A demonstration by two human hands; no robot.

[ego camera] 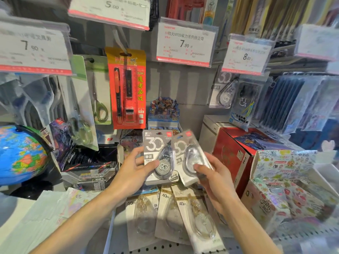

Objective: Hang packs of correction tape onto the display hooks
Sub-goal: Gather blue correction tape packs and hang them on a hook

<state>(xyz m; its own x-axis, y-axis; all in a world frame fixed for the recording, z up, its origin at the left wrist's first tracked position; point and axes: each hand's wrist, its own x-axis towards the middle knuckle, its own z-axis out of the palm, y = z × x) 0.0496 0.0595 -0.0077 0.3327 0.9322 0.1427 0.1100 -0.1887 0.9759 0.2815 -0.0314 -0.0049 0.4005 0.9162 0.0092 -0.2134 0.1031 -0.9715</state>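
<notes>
Left hand [134, 173] and right hand [216, 178] each grip a pack — side by side.

Open passage: bare grey back panel [183, 85] at 12 o'clock, under the 7.90 price tag [185, 44]. Obstructions: red pen card [126, 88] at 11 o'clock; hung 30 m pack [224, 90] at 1 o'clock; red box [233, 153] at 3 o'clock; globe [22, 153] at 9 o'clock; 40 m packs [176, 213] lying at 6 o'clock.

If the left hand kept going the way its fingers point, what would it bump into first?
Probably the other 30m correction tape pack, held by the right hand. The left hand, gripping its own 30m pack, points right and slightly up. Depth is hard to judge here.
</notes>
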